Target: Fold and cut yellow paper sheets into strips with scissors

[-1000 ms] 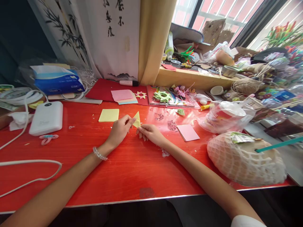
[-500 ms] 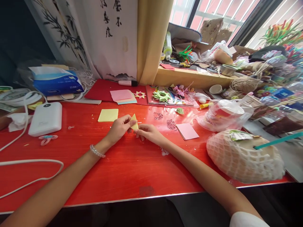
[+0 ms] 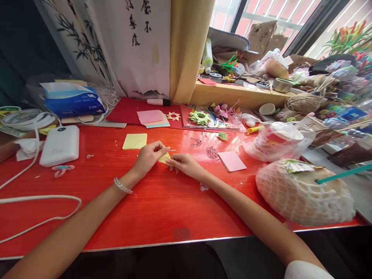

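Both hands pinch a small folded piece of yellow paper just above the red table. My left hand has its thumb on the paper's upper side, and a clear bead bracelet circles that wrist. At the paper's right edge, my right hand grips with thumb and fingers together. The fingers partly cover the paper, so its full folded shape is hidden. A stack of yellow square paper lies just beyond my left hand. To the right of my right hand lies a stack of pink square paper.
At the back are more coloured sheets, a small yellow paper star and a green paper ring. A white power bank with a cable is on the left. A net-wrapped coconut with a straw and a plastic-bagged cup stand right.
The yellow paper has turned from an upright point to a lower, flatter slant between my fingers. Both hands keep hold of it. The whole view has shifted slightly.
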Demonstrator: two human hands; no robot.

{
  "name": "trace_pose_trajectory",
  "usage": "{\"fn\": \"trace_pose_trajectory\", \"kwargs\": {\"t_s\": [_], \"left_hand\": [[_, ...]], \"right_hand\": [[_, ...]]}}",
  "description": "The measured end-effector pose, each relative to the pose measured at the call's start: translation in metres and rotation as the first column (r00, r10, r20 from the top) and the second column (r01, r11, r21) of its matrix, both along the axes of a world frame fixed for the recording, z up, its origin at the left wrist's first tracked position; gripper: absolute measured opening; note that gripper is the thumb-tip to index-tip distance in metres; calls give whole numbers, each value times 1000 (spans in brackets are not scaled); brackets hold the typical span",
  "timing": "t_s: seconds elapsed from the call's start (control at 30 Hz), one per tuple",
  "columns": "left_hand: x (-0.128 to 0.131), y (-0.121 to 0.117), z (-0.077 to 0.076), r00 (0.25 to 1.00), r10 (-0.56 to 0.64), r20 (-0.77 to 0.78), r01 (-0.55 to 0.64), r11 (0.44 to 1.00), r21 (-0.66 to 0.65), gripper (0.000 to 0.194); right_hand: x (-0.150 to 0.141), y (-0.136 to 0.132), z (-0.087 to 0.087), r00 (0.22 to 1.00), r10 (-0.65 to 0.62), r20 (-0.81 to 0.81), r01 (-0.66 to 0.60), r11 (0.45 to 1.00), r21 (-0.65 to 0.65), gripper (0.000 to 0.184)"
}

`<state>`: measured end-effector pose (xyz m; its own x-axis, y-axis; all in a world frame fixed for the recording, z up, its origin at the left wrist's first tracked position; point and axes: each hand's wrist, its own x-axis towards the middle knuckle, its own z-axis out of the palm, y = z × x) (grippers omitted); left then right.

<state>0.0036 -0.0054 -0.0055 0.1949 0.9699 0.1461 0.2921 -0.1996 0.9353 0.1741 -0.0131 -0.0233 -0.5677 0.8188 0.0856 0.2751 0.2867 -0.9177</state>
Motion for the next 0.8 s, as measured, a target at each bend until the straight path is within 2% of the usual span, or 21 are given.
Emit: {"fn": "trace_pose_trajectory", "kwargs": {"t_s": [0.17, 0.23, 0.33, 0.43, 0.6, 0.7, 0.8], "left_hand": [[0, 0, 1, 999, 18, 33, -17, 999, -37, 35], [-1, 0, 0, 999, 41, 17, -41, 999, -18, 35], [-3, 2, -2, 995, 95, 34, -96, 995, 13, 37], [-4, 5, -4, 990, 130, 55, -129, 991, -16, 38], [-2, 6, -9, 998, -45, 45, 49, 992, -116, 39], [-2, 6, -10, 997, -49, 63, 56, 992, -112, 39], [-2, 6, -8, 994, -54, 93, 66, 990, -124, 39]], "right_hand": [[1, 2, -3, 995, -20, 102, 6, 989, 145, 40], [0, 2, -3, 994, -38, 102, 22, 988, 155, 39], [0, 2, -2, 998, -35, 49, 32, 998, 59, 38], [1, 3, -1, 999, -20, -30, 18, 999, -44, 37], [3, 3, -1, 989, -127, -78, 120, 989, -85, 33], [3, 3, -1, 990, -128, -61, 124, 990, -67, 33], [2, 5, -2, 989, -116, -90, 107, 989, -102, 33]]}}
